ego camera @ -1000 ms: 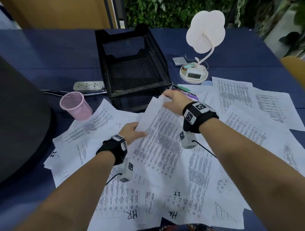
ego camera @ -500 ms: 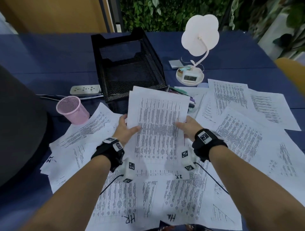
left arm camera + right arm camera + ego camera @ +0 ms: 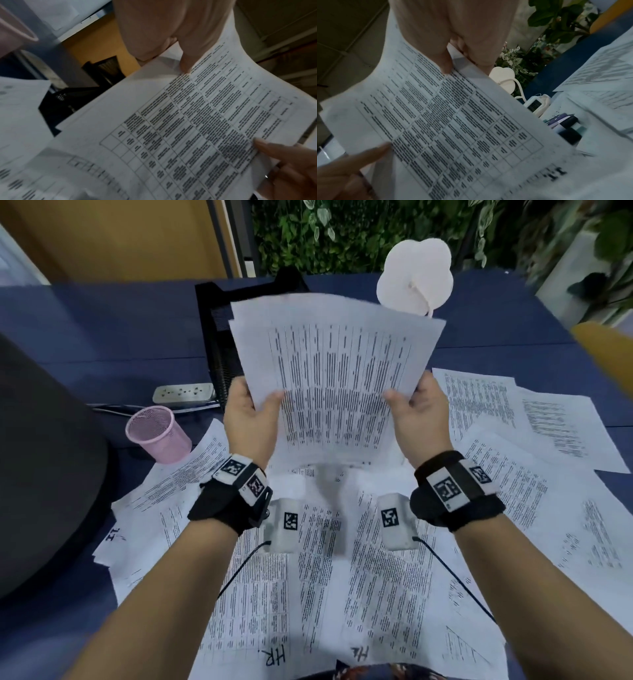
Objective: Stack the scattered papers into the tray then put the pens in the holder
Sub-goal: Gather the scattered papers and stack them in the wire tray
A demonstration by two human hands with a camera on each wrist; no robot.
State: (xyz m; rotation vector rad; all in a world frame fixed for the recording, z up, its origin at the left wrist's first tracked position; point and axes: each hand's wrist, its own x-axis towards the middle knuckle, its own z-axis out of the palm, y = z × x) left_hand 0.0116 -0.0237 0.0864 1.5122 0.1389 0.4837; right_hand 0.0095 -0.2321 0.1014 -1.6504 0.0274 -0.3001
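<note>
Printed sheets (image 3: 337,378), seemingly two, are pinched by both hands, left (image 3: 250,419) and right (image 3: 419,416), above one tray (image 3: 219,344).

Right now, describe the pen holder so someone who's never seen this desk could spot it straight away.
Start at the black wire-mesh paper tray at the back of the blue table. In front of it, to its left, beside the white power strip, stands a small pink mesh cup, the only pink, round, upright thing among flat white sheets.

Thin matt white printed paper sheets (image 3: 335,378), curling softly, pinched between both thumbs. Behind them, black metal mesh tray (image 3: 219,350), faintly glossy. Left of the left hand, pink mesh pen cup (image 3: 156,436). Underneath, matt navy cloth-covered table (image 3: 102,337).
</note>
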